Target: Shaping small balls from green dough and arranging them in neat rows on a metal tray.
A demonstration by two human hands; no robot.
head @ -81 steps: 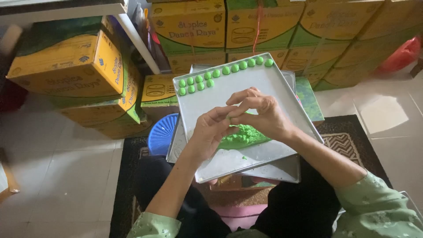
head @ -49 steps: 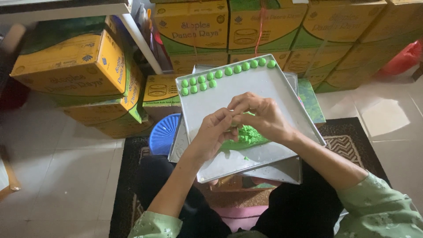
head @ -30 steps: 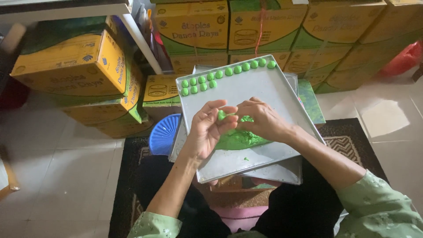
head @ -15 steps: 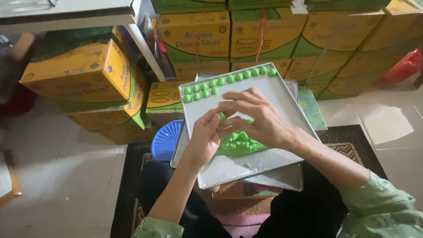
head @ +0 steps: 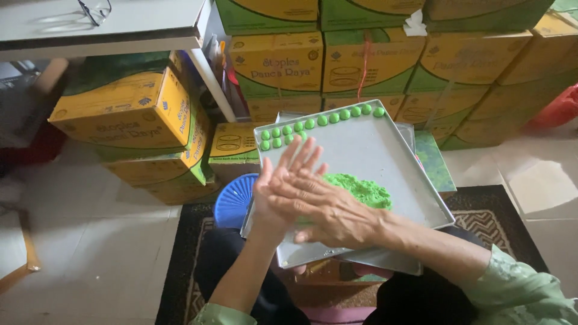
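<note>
Left hand [head: 283, 180] and right hand [head: 325, 207]: flat, fingers extended, palms pressed together, right laid across left; whether anything lies between them cannot be told. Green dough mound [head: 361, 189]: at three o'clock, just beside the hands, on the grey metal tray [head: 385, 150]. Small green dough balls [head: 319, 123]: rowed along the tray's far edge, at twelve o'clock.

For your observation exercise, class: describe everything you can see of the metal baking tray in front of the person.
The baking tray is a shallow, rectangular, dull grey metal pan with a low raised rim, lying tilted across a second similar tray beneath it. Along its far edge sit small green dough balls, one long row and a short second row at the left. A mound of green dough lies near its middle. The left hand and right hand, pressed palm to palm, hover over its near left part.
</note>
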